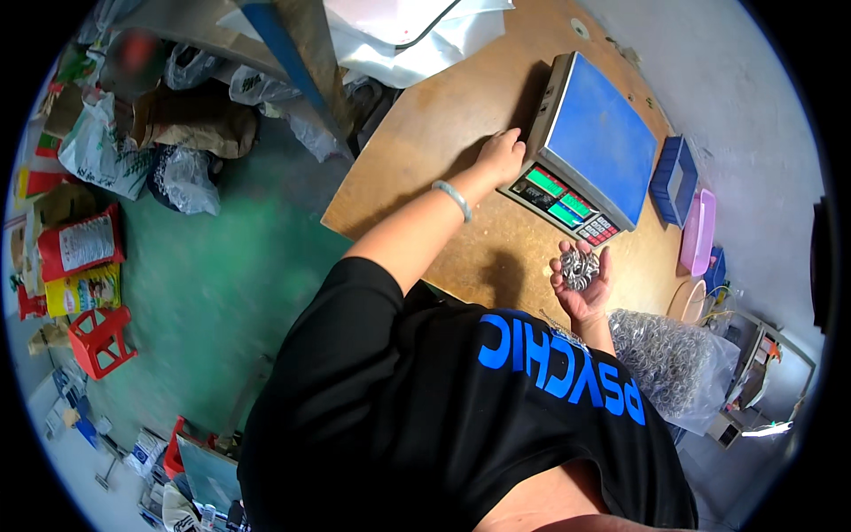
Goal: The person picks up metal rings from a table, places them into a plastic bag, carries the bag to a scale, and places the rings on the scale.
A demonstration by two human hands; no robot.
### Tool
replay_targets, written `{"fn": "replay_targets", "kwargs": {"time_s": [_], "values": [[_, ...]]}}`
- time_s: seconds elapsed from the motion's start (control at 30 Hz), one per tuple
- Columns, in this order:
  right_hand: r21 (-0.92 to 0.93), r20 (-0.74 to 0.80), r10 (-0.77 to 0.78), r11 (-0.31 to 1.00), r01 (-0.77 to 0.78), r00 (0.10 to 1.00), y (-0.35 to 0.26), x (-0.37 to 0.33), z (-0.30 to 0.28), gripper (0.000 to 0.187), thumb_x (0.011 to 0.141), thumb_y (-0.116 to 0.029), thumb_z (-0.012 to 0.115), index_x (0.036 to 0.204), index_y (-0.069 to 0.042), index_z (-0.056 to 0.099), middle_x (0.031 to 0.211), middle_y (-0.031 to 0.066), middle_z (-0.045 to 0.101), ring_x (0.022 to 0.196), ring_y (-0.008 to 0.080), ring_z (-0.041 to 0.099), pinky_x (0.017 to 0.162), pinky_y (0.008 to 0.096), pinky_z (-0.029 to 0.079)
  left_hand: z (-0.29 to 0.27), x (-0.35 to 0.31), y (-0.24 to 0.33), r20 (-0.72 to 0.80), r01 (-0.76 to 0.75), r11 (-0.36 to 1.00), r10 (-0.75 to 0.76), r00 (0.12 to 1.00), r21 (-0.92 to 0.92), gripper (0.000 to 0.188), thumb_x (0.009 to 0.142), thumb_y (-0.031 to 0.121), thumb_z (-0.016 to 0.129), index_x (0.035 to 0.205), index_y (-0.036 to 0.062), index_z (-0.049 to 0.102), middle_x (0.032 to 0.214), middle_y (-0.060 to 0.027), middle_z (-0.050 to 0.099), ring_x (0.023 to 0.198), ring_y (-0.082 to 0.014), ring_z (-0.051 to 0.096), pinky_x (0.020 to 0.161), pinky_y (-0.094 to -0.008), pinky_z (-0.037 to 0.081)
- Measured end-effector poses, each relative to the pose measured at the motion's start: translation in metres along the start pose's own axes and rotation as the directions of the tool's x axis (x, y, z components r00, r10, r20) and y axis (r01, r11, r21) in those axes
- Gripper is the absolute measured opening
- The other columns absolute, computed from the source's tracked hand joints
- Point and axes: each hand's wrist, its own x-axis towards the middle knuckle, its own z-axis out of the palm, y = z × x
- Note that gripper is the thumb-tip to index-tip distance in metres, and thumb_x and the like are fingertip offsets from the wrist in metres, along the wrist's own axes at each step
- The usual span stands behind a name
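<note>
left hand (502,156): reaches forward, fingers curled loosely against the near-left corner of the grey electronic weighing scale with blue platform (592,133); touching its side, holding nothing as far as shows; pale bangle on the wrist.
right hand (581,282): palm up and cupped, holding a heap of small silvery metal rings (580,266), just in front of the scale's keypad and green displays.
location of rings: in the right palm, above the brown wooden tabletop (452,115); not on the platform.
handling judgement: loose small parts, light each, dense as a heap; hard, smooth, likely to slide and spill off an open palm; not fragile. Best kept in a deep cupped palm or pinched in small lots, tipped low over a surface.
supply: clear plastic bag full of the same silvery rings (667,355) just beside the person's right side, near the table edge.
nearby: blue plastic bin (675,177) and pink plastic tray (700,230) right of the scale; red plastic stool (102,339) on the green floor, well apart.
</note>
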Motion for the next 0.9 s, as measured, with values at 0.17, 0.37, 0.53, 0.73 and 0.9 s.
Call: {"fn": "replay_targets", "kwargs": {"time_s": [0.17,0.37,0.53,0.73,0.9], "values": [[0.031,-0.069,-0.065,0.997,0.067,0.996,-0.001,-0.03,-0.01,0.047,0.084,-0.048,0.04,0.1,-0.007,0.056,0.105,0.0149,0.052,0.083,0.0338,0.054,0.063,0.0387,0.049,0.015,0.053,-0.01,0.278,0.138,0.972,-0.082,0.957,-0.191,0.053,0.085,0.042,0.037,0.11,-0.0033,0.049,0.111,-0.0236,0.05,0.105,-0.0322,0.048,0.087,-0.0354,0.037],[0.075,-0.135,-0.154,0.983,0.165,0.979,0.005,-0.053,-0.022,0.049,0.085,-0.048,0.037,0.102,-0.006,0.056,0.105,0.0166,0.053,0.082,0.0344,0.055,0.063,0.0395,0.049,0.003,0.07,0.015,0.445,0.561,0.673,-0.364,0.818,-0.482,0.048,0.089,0.044,0.032,0.1,0.0013,0.05,0.091,-0.0129,0.057,0.084,-0.0238,0.053,0.078,-0.0373,0.042],[0.074,-0.165,-0.188,0.976,0.203,0.968,0.01,-0.066,-0.015,0.05,0.085,-0.049,0.037,0.101,-0.005,0.055,0.103,0.0166,0.052,0.081,0.0334,0.054,0.062,0.039,0.05,-0.003,0.081,0.015,0.486,0.598,0.663,-0.379,0.787,-0.451,0.047,0.088,0.043,0.035,0.104,0.0015,0.049,0.097,-0.0113,0.056,0.087,-0.0231,0.053,0.078,-0.0374,0.041],[0.054,-0.174,-0.259,0.961,0.272,0.95,0.011,-0.084,-0.016,0.05,0.085,-0.049,0.036,0.1,-0.005,0.054,0.102,0.0165,0.052,0.08,0.0328,0.054,0.061,0.038,0.05,-0.001,0.09,0.021,0.523,0.667,0.611,-0.435,0.733,-0.427,0.051,0.087,0.047,0.035,0.101,-0.0004,0.05,0.094,-0.0137,0.057,0.085,-0.0262,0.053,0.078,-0.0401,0.042],[0.037,-0.188,-0.338,0.936,0.35,0.922,0.016,-0.106,-0.025,0.051,0.085,-0.05,0.037,0.098,-0.004,0.055,0.101,0.017,0.052,0.078,0.0325,0.053,0.059,0.0374,0.049,-0.007,0.098,0.024,0.566,0.735,0.647,-0.535,0.628,-0.204,0.055,0.086,0.051,0.033,0.103,0.0016,0.049,0.1,-0.0118,0.055,0.093,-0.0252,0.051,0.083,-0.0385,0.041]]}}
